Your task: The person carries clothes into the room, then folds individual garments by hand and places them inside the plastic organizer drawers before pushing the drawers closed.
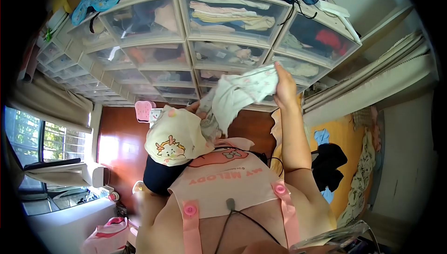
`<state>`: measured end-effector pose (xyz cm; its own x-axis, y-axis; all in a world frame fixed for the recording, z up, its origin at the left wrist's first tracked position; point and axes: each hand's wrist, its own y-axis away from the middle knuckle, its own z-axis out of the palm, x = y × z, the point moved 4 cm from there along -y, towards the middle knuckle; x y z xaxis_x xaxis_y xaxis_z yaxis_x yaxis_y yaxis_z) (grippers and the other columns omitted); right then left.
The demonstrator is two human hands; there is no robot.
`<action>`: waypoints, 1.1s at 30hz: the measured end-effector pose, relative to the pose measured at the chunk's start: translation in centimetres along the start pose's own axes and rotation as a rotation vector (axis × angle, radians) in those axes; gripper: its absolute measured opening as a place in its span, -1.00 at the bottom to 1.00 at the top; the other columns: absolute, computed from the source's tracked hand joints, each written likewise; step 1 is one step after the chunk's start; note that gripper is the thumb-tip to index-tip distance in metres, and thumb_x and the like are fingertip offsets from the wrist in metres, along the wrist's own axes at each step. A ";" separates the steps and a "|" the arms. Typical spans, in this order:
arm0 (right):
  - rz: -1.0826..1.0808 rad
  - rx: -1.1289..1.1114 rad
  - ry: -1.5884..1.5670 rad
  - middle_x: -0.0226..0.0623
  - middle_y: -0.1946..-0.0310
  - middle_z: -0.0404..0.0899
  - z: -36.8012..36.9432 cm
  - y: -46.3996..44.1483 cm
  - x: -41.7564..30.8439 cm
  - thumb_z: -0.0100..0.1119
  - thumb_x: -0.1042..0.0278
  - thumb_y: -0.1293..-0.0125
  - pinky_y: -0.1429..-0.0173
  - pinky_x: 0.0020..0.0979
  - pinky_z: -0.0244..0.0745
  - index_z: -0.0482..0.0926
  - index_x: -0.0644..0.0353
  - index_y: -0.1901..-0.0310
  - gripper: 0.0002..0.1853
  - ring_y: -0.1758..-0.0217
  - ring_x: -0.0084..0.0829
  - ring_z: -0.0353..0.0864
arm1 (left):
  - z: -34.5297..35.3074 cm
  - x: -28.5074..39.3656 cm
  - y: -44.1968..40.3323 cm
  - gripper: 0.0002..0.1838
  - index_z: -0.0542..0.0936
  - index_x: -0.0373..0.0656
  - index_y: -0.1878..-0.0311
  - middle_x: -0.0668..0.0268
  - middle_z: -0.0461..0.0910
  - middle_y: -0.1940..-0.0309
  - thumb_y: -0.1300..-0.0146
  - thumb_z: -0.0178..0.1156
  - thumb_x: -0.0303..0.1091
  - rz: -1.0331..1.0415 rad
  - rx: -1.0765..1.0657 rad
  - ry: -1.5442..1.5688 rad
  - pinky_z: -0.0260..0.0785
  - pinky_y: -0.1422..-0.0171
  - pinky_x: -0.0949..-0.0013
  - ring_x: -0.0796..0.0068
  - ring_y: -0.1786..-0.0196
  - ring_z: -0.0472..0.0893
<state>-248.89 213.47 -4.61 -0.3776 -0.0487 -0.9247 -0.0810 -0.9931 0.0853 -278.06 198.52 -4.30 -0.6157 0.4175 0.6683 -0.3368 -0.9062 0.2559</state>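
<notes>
Pink straps point(191, 235) sit close up, and before the drawers point(139, 18) the right hand point(285, 88) pinches a pale cloth point(242, 88), likely light, soft and best held by its edges, while I can't tell how the half-hidden left hand point(194, 107) grips.

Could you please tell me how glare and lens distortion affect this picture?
In the head view, glare whitens part of the wooden floor; wide-angle distortion curves the drawer units; the corners go black; the pale cloth in the right hand shows no glare.
</notes>
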 end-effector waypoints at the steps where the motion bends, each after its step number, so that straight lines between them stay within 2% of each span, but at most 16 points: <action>1: 0.061 0.085 -0.190 -0.23 0.32 0.73 1.3 0.7 -0.4 0.10 0.13 -0.62 0.09 -0.34 0.63 0.68 0.31 0.11 -0.64 0.25 -0.42 0.73 | -2.8 0.2 -0.9 -0.57 0.44 -0.08 -0.34 0.27 0.57 -0.23 -0.49 0.26 -0.23 -0.009 -0.032 -0.028 0.38 -0.36 0.30 0.44 -0.25 0.56; 4: 0.214 -0.099 -0.454 -0.07 0.16 0.76 1.9 0.5 1.3 0.18 0.10 -0.55 0.00 -0.23 0.74 0.65 0.32 0.02 -0.63 0.13 -0.22 0.79 | -6.8 2.0 -1.9 -0.81 0.53 -0.10 -0.07 0.39 0.65 0.09 -0.46 0.26 -0.36 0.077 -0.097 -0.061 0.52 -0.05 0.39 0.52 0.04 0.66; 9: 0.217 -0.240 -0.586 -0.09 0.15 0.79 6.2 4.9 2.9 0.19 0.09 -0.50 -0.09 -0.22 0.72 0.67 0.29 -0.01 -0.63 0.12 -0.19 0.80 | -8.0 3.4 -0.9 -0.90 0.57 -0.17 0.04 0.32 0.65 0.09 -0.46 0.24 -0.41 0.165 -0.067 -0.129 0.50 0.13 0.44 0.56 0.16 0.63; 11: 0.248 -0.259 -0.503 -0.15 0.20 0.79 7.1 5.6 5.1 0.18 0.15 -0.50 -0.05 -0.27 0.69 0.69 0.28 0.05 -0.68 0.18 -0.26 0.80 | -8.5 3.4 -0.6 -0.89 0.56 -0.17 0.04 0.32 0.65 0.08 -0.46 0.24 -0.41 0.153 -0.108 -0.143 0.50 0.12 0.44 0.56 0.16 0.63; 13: 0.135 -0.521 -0.174 -0.32 0.37 0.73 9.0 6.1 6.2 0.10 0.18 -0.58 0.29 -0.50 0.50 0.72 0.23 0.19 -0.68 0.36 -0.54 0.66 | -8.9 3.4 -0.6 -0.89 0.56 -0.17 0.03 0.32 0.64 0.08 -0.45 0.24 -0.42 0.135 -0.143 -0.156 0.50 0.11 0.44 0.56 0.15 0.63; 14: 0.233 -0.599 -0.154 -0.45 0.43 0.68 10.3 6.9 7.3 0.12 0.18 -0.59 0.39 -0.58 0.38 0.71 0.22 0.09 -0.71 0.42 -0.68 0.57 | -9.2 3.5 -0.5 -0.89 0.56 -0.17 0.03 0.32 0.64 0.08 -0.45 0.25 -0.42 0.128 -0.157 -0.161 0.50 0.11 0.44 0.55 0.15 0.63; 15: 0.333 -0.429 -0.059 -0.57 0.41 0.63 11.3 8.1 8.7 0.17 0.20 -0.58 0.44 -0.60 0.31 0.69 0.19 -0.02 -0.75 0.44 -0.76 0.49 | -9.7 3.9 -0.7 -0.88 0.56 -0.17 0.03 0.32 0.64 0.08 -0.45 0.25 -0.42 0.121 -0.167 -0.165 0.50 0.11 0.44 0.55 0.15 0.63; 16: 0.338 -0.459 -0.027 -0.63 0.38 0.56 14.1 9.5 7.8 0.19 0.21 -0.58 0.47 -0.60 0.22 0.66 0.14 -0.12 -0.75 0.46 -0.80 0.40 | -8.9 3.2 -0.7 -0.88 0.56 -0.17 0.03 0.31 0.64 0.07 -0.45 0.25 -0.43 0.117 -0.177 -0.169 0.50 0.11 0.44 0.55 0.14 0.63; 17: 0.188 -0.776 -0.067 -0.63 0.37 0.49 14.4 9.7 8.8 0.18 0.21 -0.59 0.44 -0.62 0.19 0.67 0.09 -0.09 -0.79 0.44 -0.80 0.34 | -9.9 3.9 -0.7 -0.88 0.55 -0.17 0.02 0.31 0.64 0.07 -0.44 0.25 -0.43 0.117 -0.185 -0.174 0.50 0.10 0.44 0.55 0.14 0.63; 18: 0.444 -0.701 0.082 -0.60 0.41 0.43 16.7 10.4 8.8 0.17 0.21 -0.60 0.43 -0.62 0.17 0.66 0.08 -0.06 -0.80 0.44 -0.79 0.31 | -9.8 3.9 -0.8 -0.87 0.55 -0.17 0.02 0.31 0.64 0.07 -0.44 0.25 -0.43 0.119 -0.190 -0.178 0.50 0.10 0.44 0.55 0.14 0.63; 19: 0.505 -0.848 0.044 -0.51 0.33 0.57 17.8 10.5 9.7 0.17 0.21 -0.60 0.35 -0.60 0.32 0.66 0.13 -0.03 -0.79 0.37 -0.72 0.45 | -9.5 4.1 -1.2 -0.87 0.55 -0.17 0.02 0.31 0.64 0.07 -0.44 0.25 -0.43 0.124 -0.193 -0.185 0.50 0.10 0.44 0.55 0.13 0.63; 21: -0.254 -1.111 0.394 -0.31 0.16 0.70 20.0 8.9 7.6 0.17 0.21 -0.59 0.20 -0.55 0.53 0.65 0.20 -0.02 -0.76 0.23 -0.60 0.65 | -8.7 3.9 -1.7 -0.86 0.55 -0.17 0.01 0.31 0.64 0.06 -0.44 0.25 -0.44 0.145 -0.195 -0.201 0.50 0.09 0.43 0.54 0.13 0.63; 23: 0.354 -0.979 0.128 -0.15 -0.02 0.72 17.7 4.8 7.8 0.16 0.24 -0.58 0.00 -0.43 0.67 0.65 0.24 0.01 -0.77 0.06 -0.44 0.76 | -8.5 4.0 -1.7 -0.86 0.55 -0.17 0.01 0.31 0.64 0.06 -0.43 0.25 -0.44 0.166 -0.188 -0.216 0.50 0.09 0.43 0.54 0.12 0.63; 25: 0.217 -0.615 -0.126 -0.13 -0.09 0.69 13.8 -3.0 9.4 0.11 0.31 -0.56 -0.06 -0.32 0.71 0.61 0.25 -0.08 -0.77 0.03 -0.26 0.80 | -8.2 3.8 -1.7 -0.85 0.54 -0.17 0.01 0.30 0.63 0.06 -0.43 0.26 -0.45 0.188 -0.180 -0.232 0.51 0.08 0.43 0.54 0.12 0.63; 27: 0.213 -0.259 -0.207 -0.13 -0.23 0.61 9.1 -10.9 11.3 0.10 0.18 -0.57 -0.08 -0.25 0.71 0.48 0.20 -0.24 -0.64 -0.12 -0.20 0.75 | -9.0 4.2 -1.1 -0.85 0.54 -0.17 0.00 0.30 0.63 0.05 -0.42 0.26 -0.45 0.212 -0.168 -0.250 0.51 0.08 0.43 0.54 0.11 0.63; 33: 0.249 0.012 -0.421 -0.11 -0.34 0.47 3.3 -23.5 14.7 -0.03 0.25 -0.57 -0.16 -0.07 0.70 0.36 0.23 -0.25 -0.65 -0.27 0.11 0.65 | -8.6 5.7 -2.1 -0.82 0.53 -0.16 -0.01 0.29 0.63 0.04 -0.41 0.27 -0.47 0.292 -0.100 -0.314 0.51 0.06 0.42 0.53 0.09 0.63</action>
<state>-255.54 236.48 -18.98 -0.7271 -0.2343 -0.6454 0.0497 -0.9555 0.2908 -287.00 203.35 -7.03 -0.4542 0.0902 0.8863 -0.2572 -0.9658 -0.0335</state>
